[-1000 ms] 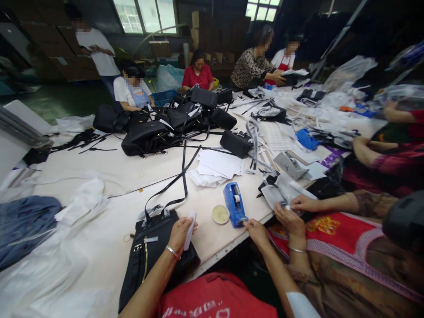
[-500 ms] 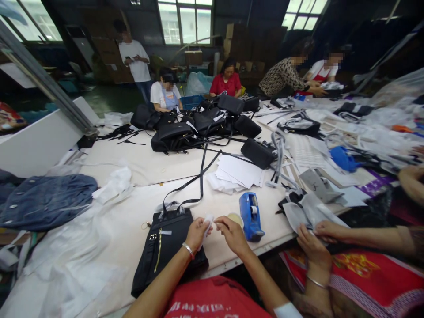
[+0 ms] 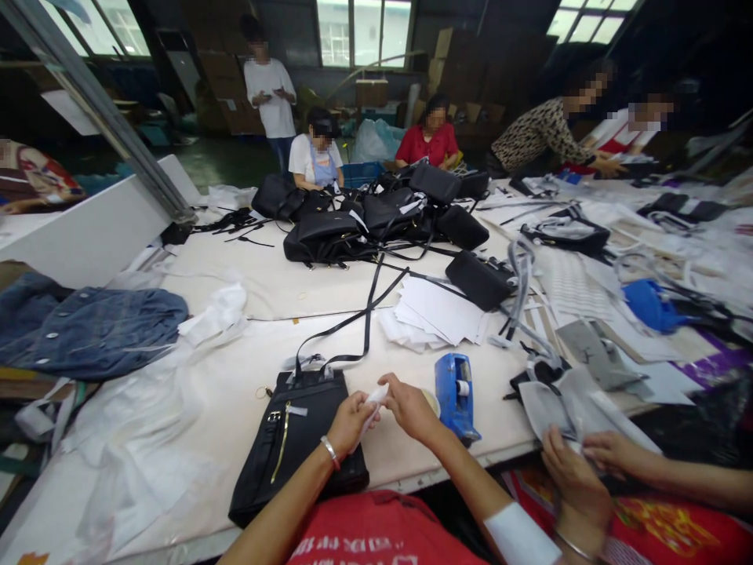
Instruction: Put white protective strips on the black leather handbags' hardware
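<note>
My left hand is closed on a small folded piece of white paper or tissue, above the right side of a black bag. The fingertips of my right hand pinch the upper end of that same white piece. The bag lies on the table with a gold slanted zipper, a small buckle and long black straps stretching away from it. Just right of my right hand stands a blue tape dispenser. A pale roll shows partly behind that hand.
Black bags are heaped at the table's far middle. White paper sheets lie beyond the dispenser. White wrapping and a denim garment cover the left. A co-worker's hands handle grey-white material at right; other people stand or sit behind.
My right fingertips have come up to the white piece and now grip its end; before, they were slightly apart from it. The camera view has turned a little to the left.
</note>
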Demonstrator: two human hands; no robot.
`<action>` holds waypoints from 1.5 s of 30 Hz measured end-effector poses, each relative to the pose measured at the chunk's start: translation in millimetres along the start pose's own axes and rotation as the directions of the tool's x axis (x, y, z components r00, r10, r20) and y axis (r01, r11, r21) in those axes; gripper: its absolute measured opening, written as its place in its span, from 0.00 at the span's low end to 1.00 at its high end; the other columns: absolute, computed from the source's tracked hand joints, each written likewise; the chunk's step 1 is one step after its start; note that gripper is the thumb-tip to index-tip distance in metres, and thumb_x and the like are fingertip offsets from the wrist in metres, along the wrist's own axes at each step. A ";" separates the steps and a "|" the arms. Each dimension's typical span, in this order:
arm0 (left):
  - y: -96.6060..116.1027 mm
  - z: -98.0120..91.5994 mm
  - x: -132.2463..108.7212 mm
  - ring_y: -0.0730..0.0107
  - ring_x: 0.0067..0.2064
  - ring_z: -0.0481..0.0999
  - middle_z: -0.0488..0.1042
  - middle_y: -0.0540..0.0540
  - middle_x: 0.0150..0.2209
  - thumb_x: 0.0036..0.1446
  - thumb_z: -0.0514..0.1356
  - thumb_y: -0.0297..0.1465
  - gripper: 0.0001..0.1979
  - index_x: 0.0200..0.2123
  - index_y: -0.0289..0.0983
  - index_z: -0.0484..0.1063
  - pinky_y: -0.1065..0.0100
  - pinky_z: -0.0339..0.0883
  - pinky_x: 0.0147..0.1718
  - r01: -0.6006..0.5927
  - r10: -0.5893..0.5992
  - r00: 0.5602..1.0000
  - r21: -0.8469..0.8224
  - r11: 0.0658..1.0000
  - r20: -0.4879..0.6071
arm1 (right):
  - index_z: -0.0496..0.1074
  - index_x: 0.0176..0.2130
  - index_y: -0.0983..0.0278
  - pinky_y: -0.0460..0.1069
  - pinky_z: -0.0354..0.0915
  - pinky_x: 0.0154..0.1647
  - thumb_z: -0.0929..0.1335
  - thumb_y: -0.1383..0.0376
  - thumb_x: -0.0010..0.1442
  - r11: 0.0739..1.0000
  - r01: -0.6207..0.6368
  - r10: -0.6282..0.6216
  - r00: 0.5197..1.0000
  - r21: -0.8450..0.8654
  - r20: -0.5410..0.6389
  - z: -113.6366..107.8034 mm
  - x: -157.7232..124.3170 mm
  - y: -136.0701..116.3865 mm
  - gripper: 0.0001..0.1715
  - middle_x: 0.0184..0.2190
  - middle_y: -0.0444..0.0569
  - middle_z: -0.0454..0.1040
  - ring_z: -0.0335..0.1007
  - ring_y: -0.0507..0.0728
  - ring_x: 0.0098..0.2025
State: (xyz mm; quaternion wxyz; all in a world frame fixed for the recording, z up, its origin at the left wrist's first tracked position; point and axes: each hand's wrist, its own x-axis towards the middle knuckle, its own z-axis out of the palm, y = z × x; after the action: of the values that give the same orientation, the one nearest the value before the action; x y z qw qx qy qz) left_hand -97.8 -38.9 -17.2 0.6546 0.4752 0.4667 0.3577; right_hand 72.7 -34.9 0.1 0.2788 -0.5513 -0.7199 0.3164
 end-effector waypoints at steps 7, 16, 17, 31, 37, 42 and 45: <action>0.8 -8.2 2.9 0.76 0.23 0.68 0.74 0.46 0.26 0.53 0.60 0.42 0.16 0.33 0.33 0.69 0.74 0.58 0.23 0.057 -0.055 0.998 -0.125 0.991 0.023 | 0.59 0.46 0.60 0.45 0.60 0.21 0.66 0.57 0.54 0.652 -0.226 0.235 0.968 0.723 0.090 38.6 4.5 23.6 0.22 0.23 0.38 0.68 0.61 0.49 0.19; 12.4 -7.5 8.7 0.80 0.21 0.65 0.70 0.47 0.25 0.51 0.62 0.42 0.21 0.40 0.32 0.69 0.75 0.57 0.21 0.211 -0.160 0.976 -0.451 0.867 0.150 | 0.65 0.45 0.62 0.44 0.55 0.20 0.67 0.52 0.53 0.529 -0.246 0.176 0.968 0.812 0.179 58.7 16.1 39.0 0.23 0.22 0.40 0.67 0.57 0.48 0.19; 12.1 -7.3 9.2 0.80 0.21 0.65 0.70 0.48 0.25 0.51 0.62 0.42 0.21 0.42 0.32 0.68 0.75 0.57 0.21 0.205 -0.160 0.977 -0.449 0.869 0.138 | 0.65 0.45 0.62 0.44 0.56 0.21 0.68 0.53 0.52 0.557 -0.244 0.171 0.969 0.794 0.177 54.3 17.4 40.6 0.24 0.23 0.40 0.67 0.58 0.48 0.20; -9.7 8.7 11.2 0.73 0.24 0.70 0.73 0.50 0.24 0.52 0.60 0.43 0.24 0.45 0.36 0.58 0.72 0.62 0.25 -0.063 0.060 0.989 -0.022 0.998 -0.133 | 0.67 0.40 0.63 0.44 0.60 0.23 0.64 0.60 0.57 0.782 -0.156 0.105 0.987 0.604 0.118 39.0 31.0 22.7 0.11 0.25 0.41 0.70 0.65 0.49 0.23; -4.9 -2.1 7.2 0.72 0.23 0.71 0.75 0.45 0.28 0.46 0.62 0.48 0.25 0.39 0.34 0.64 0.71 0.62 0.23 0.107 -0.117 0.991 -0.133 0.985 -0.067 | 0.68 0.38 0.64 0.43 0.57 0.20 0.66 0.60 0.53 0.770 -0.177 0.170 0.983 0.613 0.070 46.8 35.8 28.2 0.13 0.23 0.40 0.68 0.62 0.48 0.21; 3.8 -19.5 -13.9 0.69 0.29 0.74 0.76 0.40 0.33 0.50 0.60 0.48 0.23 0.37 0.32 0.70 0.68 0.66 0.31 0.219 -0.185 0.968 -0.211 0.953 0.167 | 0.67 0.43 0.63 0.44 0.60 0.23 0.67 0.56 0.53 0.698 -0.178 0.262 0.965 0.693 -0.017 53.1 20.5 22.6 0.20 0.25 0.41 0.67 0.62 0.49 0.24; 3.1 -22.8 -18.3 0.68 0.30 0.74 0.76 0.40 0.32 0.49 0.61 0.46 0.22 0.37 0.31 0.72 0.67 0.67 0.32 0.214 -0.174 0.972 -0.280 0.936 0.159 | 0.64 0.49 0.62 0.48 0.67 0.34 0.65 0.55 0.55 0.632 -0.187 0.349 0.935 0.752 -0.061 67.4 -1.4 14.1 0.24 0.37 0.48 0.72 0.69 0.53 0.36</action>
State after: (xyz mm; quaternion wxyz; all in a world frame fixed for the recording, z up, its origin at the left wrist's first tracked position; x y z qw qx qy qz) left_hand -125.2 -48.1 -11.8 0.7794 0.3464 0.4087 0.3247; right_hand 31.2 -43.6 -54.2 0.4973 -0.5223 -0.4086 0.5594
